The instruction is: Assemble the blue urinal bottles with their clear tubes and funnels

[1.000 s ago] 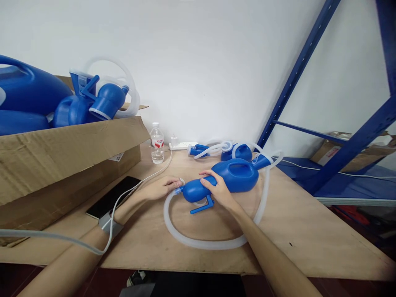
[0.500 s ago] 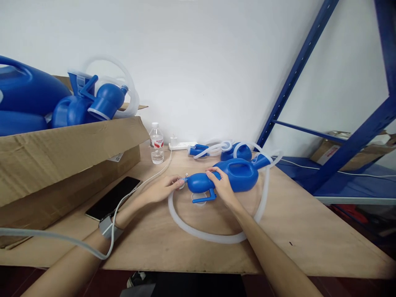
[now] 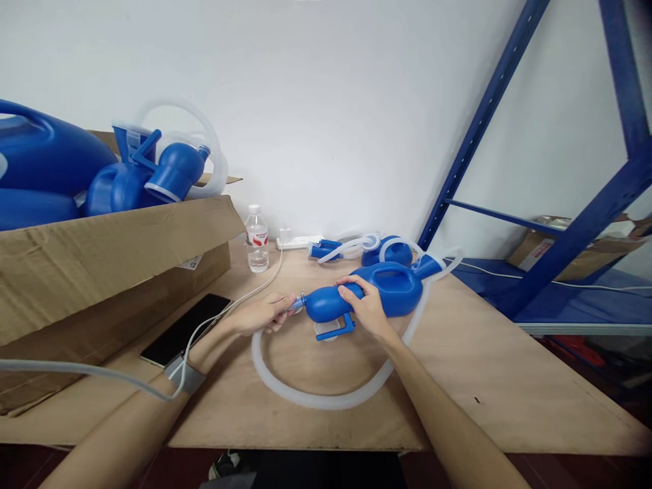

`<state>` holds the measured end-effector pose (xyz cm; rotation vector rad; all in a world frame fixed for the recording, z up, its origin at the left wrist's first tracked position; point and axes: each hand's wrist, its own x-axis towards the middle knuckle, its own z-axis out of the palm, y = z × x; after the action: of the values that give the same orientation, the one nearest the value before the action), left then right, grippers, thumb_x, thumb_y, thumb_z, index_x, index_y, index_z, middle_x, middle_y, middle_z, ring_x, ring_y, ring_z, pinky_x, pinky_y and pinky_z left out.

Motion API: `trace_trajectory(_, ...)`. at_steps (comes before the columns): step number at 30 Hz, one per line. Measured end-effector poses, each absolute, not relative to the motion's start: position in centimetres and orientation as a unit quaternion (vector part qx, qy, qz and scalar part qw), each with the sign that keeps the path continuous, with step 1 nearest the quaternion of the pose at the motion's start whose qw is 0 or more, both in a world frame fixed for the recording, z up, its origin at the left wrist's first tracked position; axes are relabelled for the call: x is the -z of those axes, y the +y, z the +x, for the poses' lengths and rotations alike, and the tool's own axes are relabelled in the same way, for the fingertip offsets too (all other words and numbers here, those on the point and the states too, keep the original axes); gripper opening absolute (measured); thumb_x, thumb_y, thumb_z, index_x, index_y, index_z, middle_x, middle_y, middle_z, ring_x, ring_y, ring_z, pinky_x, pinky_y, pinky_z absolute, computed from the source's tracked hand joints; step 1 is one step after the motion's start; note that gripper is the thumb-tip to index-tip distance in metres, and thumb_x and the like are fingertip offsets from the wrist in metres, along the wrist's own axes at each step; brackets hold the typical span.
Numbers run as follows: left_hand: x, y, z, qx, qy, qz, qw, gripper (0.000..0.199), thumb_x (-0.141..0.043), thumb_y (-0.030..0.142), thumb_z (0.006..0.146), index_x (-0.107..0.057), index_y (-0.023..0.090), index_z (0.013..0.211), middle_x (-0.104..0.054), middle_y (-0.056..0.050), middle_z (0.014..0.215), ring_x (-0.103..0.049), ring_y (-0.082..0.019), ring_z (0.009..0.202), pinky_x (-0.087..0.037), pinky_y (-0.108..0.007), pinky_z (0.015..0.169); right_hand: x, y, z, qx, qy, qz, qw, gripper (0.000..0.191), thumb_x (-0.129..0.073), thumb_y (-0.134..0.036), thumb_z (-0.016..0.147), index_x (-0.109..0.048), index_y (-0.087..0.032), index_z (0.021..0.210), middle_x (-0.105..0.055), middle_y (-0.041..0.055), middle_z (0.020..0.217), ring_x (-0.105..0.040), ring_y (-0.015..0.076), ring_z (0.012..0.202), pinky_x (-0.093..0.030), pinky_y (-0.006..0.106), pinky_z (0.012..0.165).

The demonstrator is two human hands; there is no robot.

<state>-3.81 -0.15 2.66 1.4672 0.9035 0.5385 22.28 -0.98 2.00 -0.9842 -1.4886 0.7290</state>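
Note:
My left hand (image 3: 266, 314) pinches the end of a translucent white hose (image 3: 326, 401) at the narrow nozzle (image 3: 297, 304) of a rounded blue plastic urinal head (image 3: 324, 305). A small metal clamp (image 3: 303, 297) sits around that joint. My right hand (image 3: 365, 303) wraps over the head's wider end, thumb on top. A blue lever handle (image 3: 335, 330) and a clear round cap (image 3: 327, 328) show below the head. Directly behind lies a blue urinal bottle (image 3: 394, 288) with a moulded grip. The hose loops across the table in front and runs up toward the bottle's neck at right.
An open cardboard box (image 3: 122, 244) full of blue bottles and heads stands at left. A phone (image 3: 186, 327), a cable, a water bottle (image 3: 257, 239) and a power strip (image 3: 303, 241) lie nearby. Another blue hosed set (image 3: 387, 251) is behind; blue shelving (image 3: 483, 129) rises at right.
My left hand has shifted slightly left and curled around the hose end, now at the nozzle. The hose loop has swung left. My right hand stays on the head.

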Motion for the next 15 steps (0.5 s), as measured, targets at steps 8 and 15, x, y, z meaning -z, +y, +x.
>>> trace_trajectory(8,-2.1,0.1,-3.5,-0.211,0.406,0.566,0.686,0.060,-0.063,0.079,0.079,-0.051,0.020,0.081,-0.030,0.009,0.059,-0.019,-0.007,0.048,-0.012,-0.023,0.044,-2.7,-0.7,22.9,-0.277,-0.643,-0.406,0.588,0.023,-0.074,-0.044,0.078,-0.073,-0.022,0.086,-0.076,0.0056,0.094,-0.069,0.0269,0.094,-0.052,0.039,0.089)
trace_trajectory(15,-3.0,-0.8,-2.9,-0.268,0.395,0.773,0.418,0.044,-0.056,0.064,0.092,-0.061,0.021,0.084,-0.053,0.002,0.068,-0.044,-0.015,0.061,-0.031,-0.026,0.056,-3.8,-0.5,22.6,-0.243,-0.622,-0.460,0.586,0.030,-0.071,-0.050,0.080,-0.073,-0.020,0.083,-0.076,0.0063,0.090,-0.068,0.0275,0.089,-0.052,0.038,0.086)
